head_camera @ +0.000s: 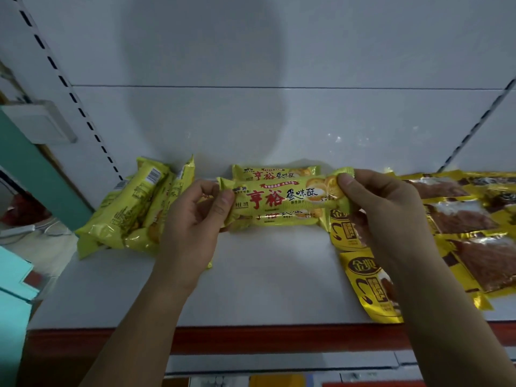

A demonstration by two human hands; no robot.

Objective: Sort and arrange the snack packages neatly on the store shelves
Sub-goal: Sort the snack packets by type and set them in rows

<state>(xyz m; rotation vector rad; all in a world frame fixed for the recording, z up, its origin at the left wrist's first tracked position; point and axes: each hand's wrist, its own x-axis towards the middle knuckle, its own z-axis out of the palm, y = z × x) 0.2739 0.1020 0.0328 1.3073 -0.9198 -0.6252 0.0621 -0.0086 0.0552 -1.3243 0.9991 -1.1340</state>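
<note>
the setting is a shop, identified by a white metal display shelf [251, 275] with a red front edge strip [251, 335] and slotted uprights [69, 88] on the back panel for adjustable shelf brackets. identical retail goods lie on it in multiples: yellow biscuit packs [131, 208] at left and gold foil snack packs [472, 219] at right.

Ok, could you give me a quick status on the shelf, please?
Left hand, right hand pinching one yellow pack by its ends. Two packs beneath. Gold pouches close right.
</note>
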